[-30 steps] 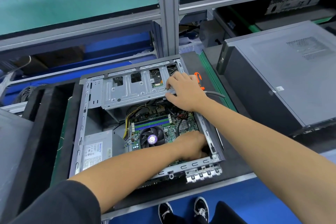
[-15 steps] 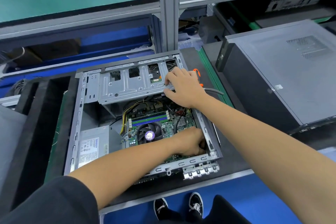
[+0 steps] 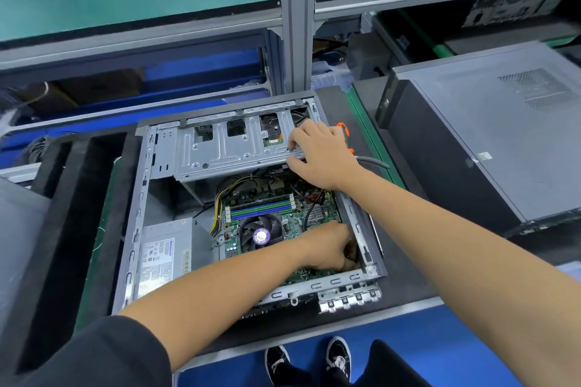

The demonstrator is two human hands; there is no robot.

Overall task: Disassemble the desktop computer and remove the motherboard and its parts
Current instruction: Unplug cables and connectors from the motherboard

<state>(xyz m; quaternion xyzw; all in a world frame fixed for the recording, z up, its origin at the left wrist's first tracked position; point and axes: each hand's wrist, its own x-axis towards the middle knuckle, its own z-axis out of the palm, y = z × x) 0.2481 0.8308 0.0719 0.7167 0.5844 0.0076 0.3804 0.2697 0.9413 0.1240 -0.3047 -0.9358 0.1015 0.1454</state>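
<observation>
The motherboard [image 3: 279, 223] lies flat inside the open computer case [image 3: 138, 220], right of the grey power supply [image 3: 165, 256], its round cooler fan [image 3: 260, 233] near the middle and memory slots [image 3: 262, 207] just beyond. The left hand [image 3: 331, 248] reaches down to the board's right near corner by the case wall, fingers curled; what they pinch, if anything, is hidden, so I cannot tell its grip. The right hand [image 3: 317, 155] grips the near edge of the metal drive cage [image 3: 226, 151] at the far end of the case, thumb beneath, fingers on top. An orange-handled tool [image 3: 343, 130] lies just past that hand. A closed black tower [image 3: 490, 138] rests further right.
</observation>
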